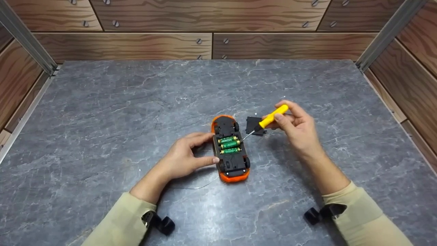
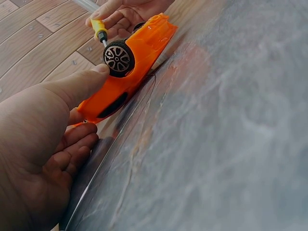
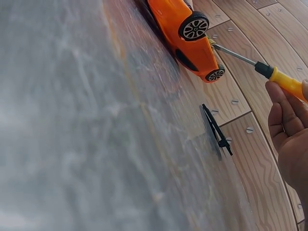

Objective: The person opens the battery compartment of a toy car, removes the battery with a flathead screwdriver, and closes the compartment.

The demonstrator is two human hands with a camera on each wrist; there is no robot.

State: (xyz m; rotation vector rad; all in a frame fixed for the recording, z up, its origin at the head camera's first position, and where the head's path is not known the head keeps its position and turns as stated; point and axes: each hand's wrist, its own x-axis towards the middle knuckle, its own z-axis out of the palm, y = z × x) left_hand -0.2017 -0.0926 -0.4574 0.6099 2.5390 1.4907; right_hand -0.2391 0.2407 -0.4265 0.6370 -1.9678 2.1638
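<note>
inside the edges of the tabletop [image 1: 136, 102], the half-spread left hand [image 1: 184, 155] braced the car [image 1: 233, 164]; the right hand [image 1: 298, 130] pinched a screwdriver [image 1: 272, 117], best levered gently.

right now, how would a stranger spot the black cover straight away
On the grey table, find the upturned orange car with green batteries showing. Just right of it in the head view, partly behind the yellow screwdriver, lies the cover. It's a flat, all-black plate, with no orange or yellow.

2 khaki sleeves [image 1: 117, 220], black cameras [image 1: 166, 225]
</note>
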